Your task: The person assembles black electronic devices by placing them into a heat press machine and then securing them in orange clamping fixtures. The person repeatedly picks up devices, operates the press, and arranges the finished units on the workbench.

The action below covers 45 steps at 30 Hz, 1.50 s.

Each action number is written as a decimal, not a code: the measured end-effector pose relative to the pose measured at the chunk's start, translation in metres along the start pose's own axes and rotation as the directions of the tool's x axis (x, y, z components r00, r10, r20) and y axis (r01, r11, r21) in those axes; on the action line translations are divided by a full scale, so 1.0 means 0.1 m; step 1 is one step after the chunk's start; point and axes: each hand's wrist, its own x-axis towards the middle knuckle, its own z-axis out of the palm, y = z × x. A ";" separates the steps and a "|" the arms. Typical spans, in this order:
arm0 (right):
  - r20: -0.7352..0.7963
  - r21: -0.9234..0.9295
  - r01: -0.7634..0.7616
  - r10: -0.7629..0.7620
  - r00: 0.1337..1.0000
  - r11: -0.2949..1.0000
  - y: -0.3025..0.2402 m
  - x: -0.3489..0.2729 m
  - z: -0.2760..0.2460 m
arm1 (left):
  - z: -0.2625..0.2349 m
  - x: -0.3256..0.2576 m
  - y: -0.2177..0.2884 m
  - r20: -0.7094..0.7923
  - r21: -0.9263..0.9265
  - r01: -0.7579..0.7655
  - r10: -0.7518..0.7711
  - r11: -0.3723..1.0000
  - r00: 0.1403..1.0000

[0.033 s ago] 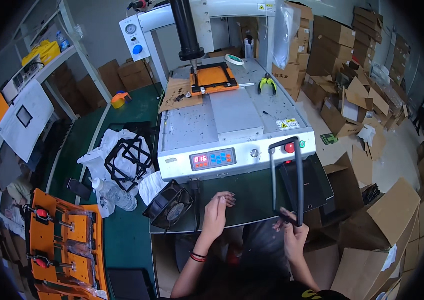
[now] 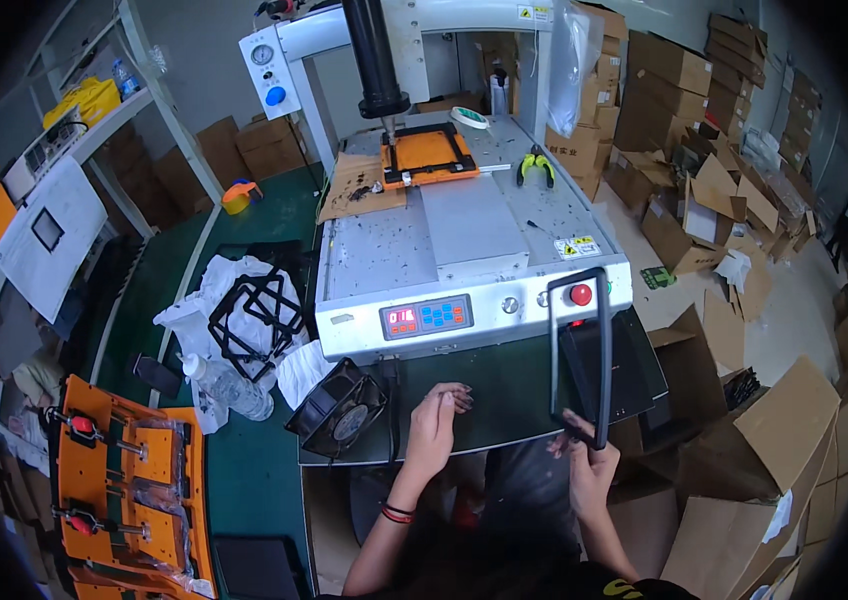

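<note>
My right hand [image 2: 592, 462] grips a thin black rectangular frame [image 2: 605, 350] by its lower end. The frame stands upright above the table edge, in front of the machine's red button [image 2: 581, 295]. My left hand [image 2: 431, 428] is closed with curled fingers at the table's front edge; whether anything is inside is hidden. Beside it lies a black fan [image 2: 339, 412] with a cable. Ahead stands a bench press machine [image 2: 374, 270] with a lit control panel [image 2: 426, 318]. An orange fixture [image 2: 430, 155] with a black frame on it sits under the machine's black column [image 2: 372, 55].
Several black frames [image 2: 254, 315] lie on white plastic at left, near a clear bottle [image 2: 229, 388]. An orange clamp fixture [image 2: 134, 480] stands at lower left. Green-handled cutters [image 2: 536, 170] rest on the machine bed. Open cardboard boxes [image 2: 744, 470] crowd the right.
The black frame in my right hand has shifted slightly right and turned a little. My left hand stays in nearly the same place.
</note>
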 end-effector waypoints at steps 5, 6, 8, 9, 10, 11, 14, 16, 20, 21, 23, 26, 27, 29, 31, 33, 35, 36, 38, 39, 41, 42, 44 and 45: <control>-0.045 -0.053 0.030 -0.033 0.998 0.998 -0.05 0.09 0.09 | 0.02 -0.03 0.04 0.002 0.180 -0.062 0.062 0.982 0.998; -0.042 -0.083 0.051 -0.054 0.998 0.995 -0.05 0.09 0.09 | 0.03 -0.02 0.05 0.009 0.201 -0.076 0.076 0.977 0.997; -0.014 -0.137 0.079 -0.082 0.997 0.987 -0.04 0.08 0.10 | 0.02 -0.02 0.07 0.016 0.252 -0.103 0.102 0.962 0.995; 0.007 -0.166 0.088 -0.088 0.996 0.982 -0.05 0.07 0.09 | 0.02 -0.03 0.07 0.017 0.256 -0.101 0.100 0.961 0.995; 0.029 -0.195 0.098 -0.094 0.995 0.976 -0.06 0.06 0.08 | 0.02 -0.03 0.07 0.018 0.259 -0.099 0.098 0.961 0.995; 0.026 -0.195 0.096 -0.092 0.995 0.976 -0.05 0.06 0.08 | 0.02 -0.04 0.07 0.017 0.261 -0.096 0.095 0.960 0.995; 0.006 -0.227 0.094 -0.095 0.995 0.969 -0.02 0.01 0.06 | 0.03 -0.04 0.03 0.051 0.275 -0.126 0.117 0.953 0.992; 0.008 -0.260 0.109 -0.111 0.994 0.959 -0.01 0.03 0.08 | 0.04 -0.04 0.05 -0.018 0.269 -0.127 0.137 0.955 0.990; -0.041 -0.213 0.059 -0.069 0.997 0.975 0.05 -0.02 0.06 | 0.08 -0.02 0.18 -0.127 0.334 -0.171 0.224 0.927 0.966; -0.046 -0.183 0.058 -0.068 0.997 0.981 0.07 0.00 0.07 | 0.08 0.03 0.29 -0.140 0.389 -0.191 0.262 0.901 0.955; -0.058 -0.139 0.057 -0.065 0.996 0.989 0.08 0.01 0.04 | 0.06 0.22 0.49 -0.163 0.425 -0.221 0.314 0.878 0.935; -0.063 -0.154 0.080 -0.091 0.994 0.985 0.03 0.05 -0.05 | 0.10 0.65 0.74 -0.244 0.486 -0.250 0.405 0.838 0.881; -0.058 -0.164 0.097 -0.108 0.992 0.982 0.02 0.06 -0.12 | 0.13 0.82 0.82 -0.265 0.436 -0.255 0.394 0.863 0.880; -0.040 -0.185 0.119 -0.129 0.991 0.976 0.01 0.08 -0.23 | 0.15 1.17 0.92 -0.380 0.169 -0.181 0.234 0.969 0.895; -0.055 -0.191 0.119 -0.132 0.990 0.974 -0.02 0.09 -0.28 | -0.01 1.68 0.80 -0.347 0.165 -0.256 0.299 0.953 0.889; -0.090 -0.246 0.128 -0.154 0.984 0.961 -0.03 0.02 -0.42 | 0.06 2.08 0.94 -0.289 0.468 -0.070 0.227 0.881 0.930; -0.116 -0.300 0.183 -0.227 0.967 0.936 -0.03 0.02 -0.51 | 0.12 2.46 0.93 -0.351 0.636 0.216 0.029 0.741 0.936; -0.149 -0.265 0.152 -0.196 0.969 0.952 -0.03 0.00 -0.53 | 0.17 2.63 0.92 -0.393 0.697 0.337 -0.056 0.634 0.918; -0.144 -0.264 0.135 -0.177 0.974 0.955 -0.04 -0.05 -0.56 | -0.09 2.90 0.86 -0.363 0.713 0.371 -0.139 0.595 0.921; -0.144 -0.266 0.127 -0.170 0.975 0.956 -0.04 -0.08 -0.59 | -0.22 3.01 0.81 -0.345 0.722 0.383 -0.180 0.576 0.921; -0.116 -0.325 0.114 -0.159 0.980 0.939 -0.04 -0.15 -0.65 | -0.29 3.16 0.70 -0.398 0.738 0.420 -0.161 0.527 0.903; -0.099 -0.350 0.144 -0.189 0.977 0.926 0.02 -0.20 -0.72 | -0.31 3.23 0.66 -0.425 0.744 0.439 -0.150 0.504 0.893; -0.081 -0.420 0.154 -0.206 0.975 0.895 0.07 -0.22 -0.86 | -0.27 3.31 0.62 -0.396 0.748 0.433 -0.185 0.503 0.899; -0.074 -0.465 0.138 -0.194 0.978 0.874 0.00 -0.21 -0.91 | -0.27 3.34 0.59 -0.385 0.749 0.434 -0.204 0.501 0.900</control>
